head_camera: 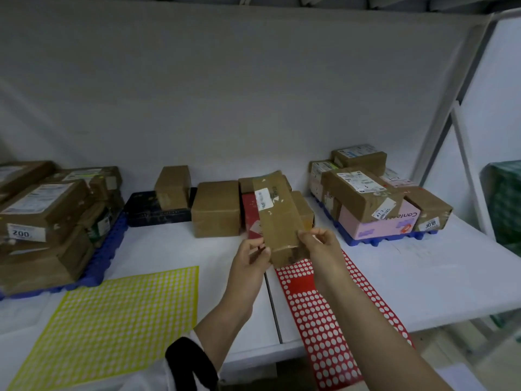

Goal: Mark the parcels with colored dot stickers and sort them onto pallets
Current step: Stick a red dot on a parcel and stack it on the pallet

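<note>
the left hand (249,256) grips the near left edge of a long brown parcel (277,217), thumb on top and fingers wrapped under its side. the right hand (321,244) holds the near right corner of the same parcel, thumb and forefinger pinched at its edge. the parcel is lifted above the white worktop (158,249), tilted with its far end higher, and it is wound in brown tape with a small white barcode label on its upper face.

directly under the hands lies a red sticker sheet (327,320), a long strip running toward the near edge, most of its dots gone and showing as white holes. to the left, flat on the worktop, lies a yellow sticker sheet (112,320), likewise mostly white holes.

behind the held parcel stands a group of unsorted boxes: a plain brown box (215,208), a red box (249,218) partly hidden by the parcel, a smaller brown box (172,186) resting on a dark flat case (149,210).

on the left a blue pallet (107,258) carries a stack of brown parcels with white labels. on the right a second blue pallet (363,241) carries several more, among them a pink box (377,224) under a taped brown one. a green crate (507,204) sits at the far right edge, off the worktop.
</note>
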